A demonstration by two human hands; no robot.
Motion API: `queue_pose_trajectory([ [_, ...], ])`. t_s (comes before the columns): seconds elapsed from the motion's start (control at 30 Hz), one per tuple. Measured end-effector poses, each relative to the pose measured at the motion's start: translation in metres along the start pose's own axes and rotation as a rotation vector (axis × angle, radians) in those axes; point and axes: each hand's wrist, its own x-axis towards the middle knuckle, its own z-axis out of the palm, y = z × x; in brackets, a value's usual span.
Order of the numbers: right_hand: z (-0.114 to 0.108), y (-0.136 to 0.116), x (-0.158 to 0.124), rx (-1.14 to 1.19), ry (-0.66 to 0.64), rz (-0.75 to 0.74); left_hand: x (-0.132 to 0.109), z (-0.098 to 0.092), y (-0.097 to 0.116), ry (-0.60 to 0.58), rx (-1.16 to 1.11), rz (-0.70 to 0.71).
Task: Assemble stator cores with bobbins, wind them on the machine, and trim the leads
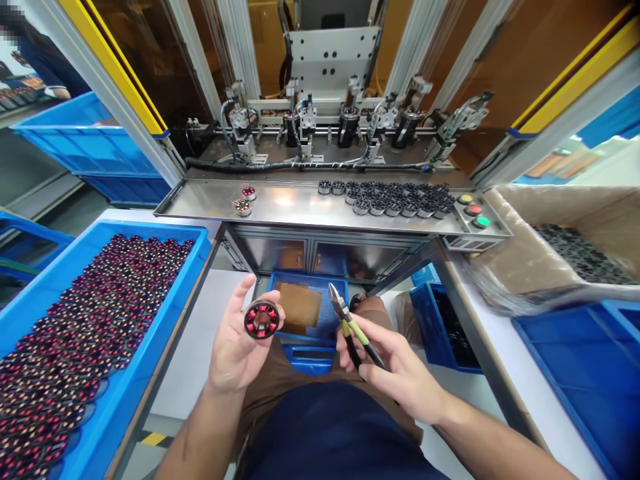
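Between the fingers of my left hand [233, 350] is a round motor stator [261, 320] with a black rim and red copper windings, its face turned up toward me. My right hand [395, 360] grips a pair of diagonal cutting pliers [357, 330] with green and black handles, the jaws pointing up and left. Stator and pliers are apart. Ahead, on the steel ledge, stand a red-wound stator [249, 193] and another stator [243, 208] with loose wire ends. Several unwound black stator cores [390, 199] are grouped on the ledge's right half.
A blue crate [200, 243] full of wound stators lies at left. Behind the ledge is a winding machine [333, 50]; push buttons [474, 209] sit at the ledge's right end. A lined carton [520, 200] of cores stands at right. A person [47, 60] is at far left.
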Motion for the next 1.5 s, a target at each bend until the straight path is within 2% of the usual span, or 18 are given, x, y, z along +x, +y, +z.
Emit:
queue_pose_trajectory([
  [0.27, 0.003, 0.003, 0.002, 0.001, 0.004, 0.046, -0.002, -0.005, 0.001, -0.02, 0.102, 0.031],
  [0.47, 0.008, 0.002, 0.007, 0.042, 0.028, 0.085, -0.003, -0.008, -0.001, 0.02, 0.13, 0.037],
  [0.63, 0.011, 0.017, 0.011, 0.025, 0.031, 0.049, -0.004, -0.009, -0.001, 0.073, 0.045, 0.036],
  [0.73, 0.015, 0.02, 0.022, -0.024, 0.0, 0.009, -0.002, -0.014, 0.001, 0.07, 0.022, 0.017],
  [0.8, 0.011, 0.007, 0.043, -0.158, 0.0, -0.076, -0.001, -0.015, 0.002, 0.043, 0.023, 0.011],
  [0.87, 0.0, -0.017, 0.076, -0.431, 0.072, -0.22, -0.003, -0.014, 0.001, 0.02, 0.024, 0.014],
  [0.93, -0.016, -0.045, 0.121, -0.839, 0.189, -0.342, -0.01, -0.014, 0.0, 0.019, 0.027, 0.033],
  [1.0, -0.029, -0.069, 0.176, -1.272, 0.319, -0.333, -0.021, -0.015, 0.004, 0.045, 0.041, 0.057],
  [1.03, -0.033, -0.076, 0.203, -1.337, 0.325, -0.315, -0.028, -0.019, 0.009, 0.069, 0.059, 0.064],
  [1.1, -0.036, -0.079, 0.255, -1.401, 0.292, -0.283, -0.043, -0.036, 0.022, 0.152, 0.146, 0.069],
  [1.17, -0.035, -0.07, 0.294, -1.451, 0.275, -0.265, -0.064, -0.065, 0.042, 0.301, 0.341, 0.069],
  [1.27, -0.036, -0.048, 0.323, -1.515, 0.271, -0.289, -0.108, -0.123, 0.078, 0.622, 0.827, 0.083],
  [1.33, -0.04, -0.037, 0.329, -1.55, 0.282, -0.297, -0.136, -0.161, 0.097, 0.787, 1.194, 0.009],
  [1.4, -0.046, -0.03, 0.331, -1.599, 0.301, -0.297, -0.153, -0.191, 0.11, 0.781, 1.39, -0.147],
  [1.5, -0.051, -0.026, 0.334, -1.671, 0.336, -0.31, -0.152, -0.219, 0.115, 0.645, 1.462, -0.279],
])
